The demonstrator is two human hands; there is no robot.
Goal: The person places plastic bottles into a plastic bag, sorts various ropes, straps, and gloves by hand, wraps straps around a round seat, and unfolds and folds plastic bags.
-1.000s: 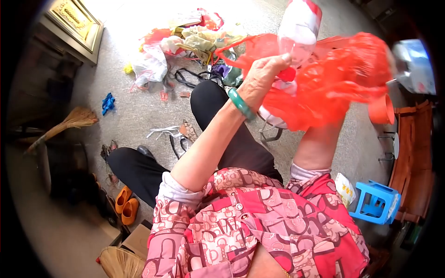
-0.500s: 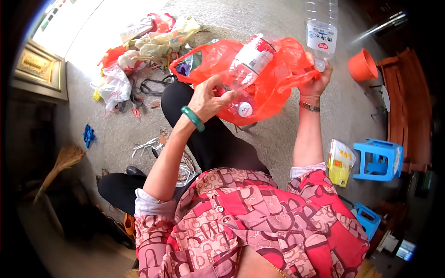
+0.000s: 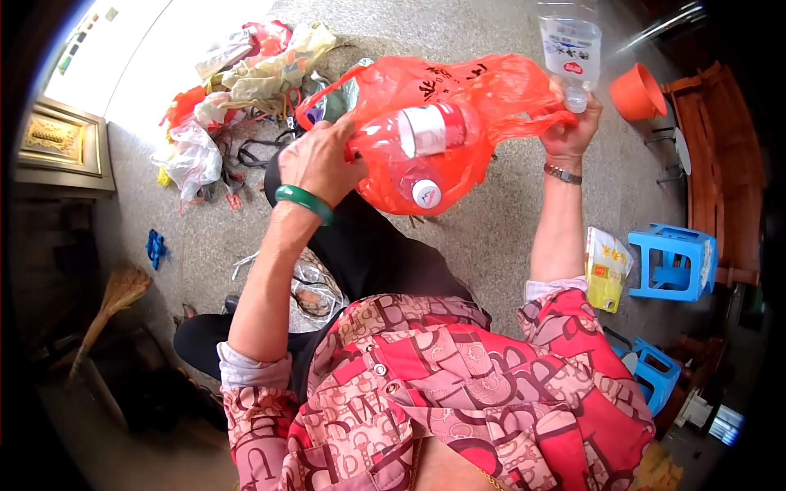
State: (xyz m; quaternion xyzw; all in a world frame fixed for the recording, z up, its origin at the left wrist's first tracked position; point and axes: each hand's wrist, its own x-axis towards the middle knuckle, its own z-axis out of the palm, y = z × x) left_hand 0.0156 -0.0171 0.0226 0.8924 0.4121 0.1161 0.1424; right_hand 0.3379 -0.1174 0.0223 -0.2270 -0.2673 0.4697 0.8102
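While the red plastic bag [image 3: 458, 78] hangs between the two hands, above the floor [image 3: 503, 237] and beside the dark-trousered leg [image 3: 385, 245], its near side sags into a pocket, probably from the weight of what lies there. The left hand [image 3: 319, 168] is closed around the neck end of the red-labelled bottle [image 3: 434, 129], which lies on its side across the bag; a grip at the narrow end likely suits one hand and leaves the wide body free. Whether those fingers also pinch the bag's handle, I cannot tell. The right hand [image 3: 577, 135] clasps the clear bottle [image 3: 571, 49] by its neck, base pointing away, and seems to hold gathered bag plastic too, which would keep that side raised (one hand, two jobs). A white-capped bottle [image 3: 426, 193] rests low against the red film, cap toward the person, apparently cradled by the sagging plastic.
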